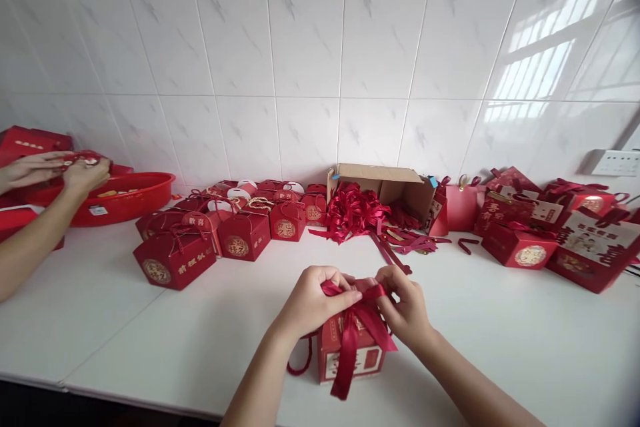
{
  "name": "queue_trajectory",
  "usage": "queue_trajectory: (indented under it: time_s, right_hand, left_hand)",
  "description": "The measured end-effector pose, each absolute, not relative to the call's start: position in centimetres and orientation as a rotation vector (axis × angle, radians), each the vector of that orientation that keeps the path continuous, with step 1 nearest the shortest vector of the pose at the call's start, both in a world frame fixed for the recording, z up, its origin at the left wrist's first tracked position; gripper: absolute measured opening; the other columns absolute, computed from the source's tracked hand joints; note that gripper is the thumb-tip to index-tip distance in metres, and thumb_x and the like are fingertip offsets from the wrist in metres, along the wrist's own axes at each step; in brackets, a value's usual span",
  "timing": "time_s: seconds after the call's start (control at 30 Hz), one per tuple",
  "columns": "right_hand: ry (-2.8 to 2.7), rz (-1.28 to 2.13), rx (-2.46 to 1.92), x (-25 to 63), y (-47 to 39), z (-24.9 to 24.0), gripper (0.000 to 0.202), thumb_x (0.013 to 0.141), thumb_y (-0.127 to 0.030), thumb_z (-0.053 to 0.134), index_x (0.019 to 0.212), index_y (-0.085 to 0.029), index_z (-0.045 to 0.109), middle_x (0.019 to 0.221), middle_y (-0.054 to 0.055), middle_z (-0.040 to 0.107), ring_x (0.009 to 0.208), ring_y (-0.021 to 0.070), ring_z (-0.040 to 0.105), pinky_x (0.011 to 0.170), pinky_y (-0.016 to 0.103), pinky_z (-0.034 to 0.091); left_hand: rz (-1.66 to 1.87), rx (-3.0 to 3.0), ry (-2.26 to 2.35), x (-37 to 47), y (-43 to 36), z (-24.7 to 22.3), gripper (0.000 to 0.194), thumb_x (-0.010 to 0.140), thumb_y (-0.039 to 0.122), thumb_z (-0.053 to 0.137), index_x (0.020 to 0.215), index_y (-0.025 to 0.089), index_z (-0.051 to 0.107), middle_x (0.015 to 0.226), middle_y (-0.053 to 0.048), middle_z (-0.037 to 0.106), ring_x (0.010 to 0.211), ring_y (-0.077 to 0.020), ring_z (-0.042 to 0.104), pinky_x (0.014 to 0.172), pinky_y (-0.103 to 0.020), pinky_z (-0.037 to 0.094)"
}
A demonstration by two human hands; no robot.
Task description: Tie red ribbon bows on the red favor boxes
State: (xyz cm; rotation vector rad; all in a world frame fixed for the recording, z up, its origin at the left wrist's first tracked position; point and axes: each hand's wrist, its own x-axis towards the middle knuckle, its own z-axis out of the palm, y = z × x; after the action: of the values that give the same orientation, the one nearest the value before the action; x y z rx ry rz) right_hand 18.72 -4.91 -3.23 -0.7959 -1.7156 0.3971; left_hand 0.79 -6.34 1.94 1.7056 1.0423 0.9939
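A small red gift box [327, 345] with a cream front label stands on the white table near its front edge. Over its top lies a dark red satin ribbon [349, 353], with tails hanging down the front. My left hand [320, 300] pinches the ribbon at the left of the box top. At the right, my right hand [404, 303] is closed on a loop of the same ribbon. Both hands sit just above the box, partly hiding its top. A twisted red cord handle [300, 368] curves out from the box's left side.
Several finished red boxes [247, 235] stand behind to the left. An open cardboard carton [381, 175] spills red ribbons [356, 212]. More red boxes and bags [520, 243] are at the right. At far left, another person's hands [85, 177] work over a red basin [150, 190].
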Motion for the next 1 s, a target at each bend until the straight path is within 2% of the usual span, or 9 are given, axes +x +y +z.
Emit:
queue_trajectory:
  time_s: [0.13, 0.23, 0.43, 0.73, 0.87, 1.0]
  right_hand:
    - [-1.506, 0.767, -0.799, 18.1, -5.5, -3.3, 0.020, 0.091, -0.037, 0.049, 0.080, -0.022, 0.041, 0.052, -0.006, 0.047, 0.044, 0.0090, 0.037, 0.043, 0.021, 0.028]
    - [-1.365, 1.015, -0.796, 17.7, -5.6, -3.0, 0.026, 0.089, -0.044, 0.053, 0.083, -0.023, 0.040, 0.051, -0.007, 0.050, 0.041, 0.0075, 0.035, 0.040, 0.018, 0.026]
    - [-1.223, 1.214, -0.788, 17.6, -5.7, -2.5, 0.034, 0.083, -0.049, 0.060, 0.084, -0.024, 0.038, 0.048, -0.009, 0.048, 0.038, 0.0063, 0.031, 0.038, 0.017, 0.024]
    - [-1.102, 1.340, -0.735, 17.4, -5.6, -2.5, 0.031, 0.083, -0.045, 0.061, 0.084, -0.024, 0.039, 0.045, -0.012, 0.039, 0.038, 0.0050, 0.024, 0.038, 0.016, 0.021]
    - [-1.206, 1.237, -0.789, 18.1, -5.5, -2.2, 0.031, 0.084, -0.047, 0.060, 0.083, -0.023, 0.041, 0.047, -0.011, 0.042, 0.039, 0.0051, 0.026, 0.038, 0.017, 0.022]
    - [-1.381, 1.103, -0.871, 19.1, -5.2, -2.2, 0.029, 0.082, -0.045, 0.063, 0.086, -0.021, 0.048, 0.052, -0.009, 0.038, 0.044, 0.0062, 0.030, 0.041, 0.018, 0.025]
  left_hand:
    - [0.964, 1.717, 1.038, 0.9, -6.5, 1.9, 0.018, 0.071, 0.030, 0.070, 0.062, 0.018, 0.061, 0.098, -0.006, 0.073, 0.092, -0.0235, 0.067, 0.079, -0.031, 0.050]
    - [0.950, 1.723, 1.027, 1.0, -6.4, 1.9, 0.017, 0.070, 0.030, 0.071, 0.061, 0.018, 0.063, 0.099, -0.006, 0.073, 0.094, -0.0228, 0.066, 0.085, -0.030, 0.049]
    - [0.957, 1.729, 0.997, 1.1, -6.3, 1.6, 0.017, 0.071, 0.027, 0.071, 0.060, 0.018, 0.061, 0.095, -0.006, 0.073, 0.097, -0.0227, 0.065, 0.088, -0.030, 0.046]
    - [0.969, 1.727, 0.987, 1.0, -6.4, 1.6, 0.016, 0.071, 0.024, 0.071, 0.061, 0.018, 0.061, 0.094, -0.007, 0.073, 0.099, -0.0230, 0.065, 0.089, -0.030, 0.046]
    - [0.970, 1.712, 0.967, 0.9, -6.3, 1.4, 0.015, 0.071, 0.024, 0.072, 0.063, 0.017, 0.061, 0.094, -0.007, 0.073, 0.099, -0.0233, 0.065, 0.087, -0.030, 0.047]
    - [1.038, 1.645, 0.935, 0.9, -6.1, 1.4, 0.024, 0.073, 0.031, 0.072, 0.065, 0.019, 0.052, 0.087, -0.006, 0.070, 0.108, -0.0247, 0.061, 0.087, -0.030, 0.047]
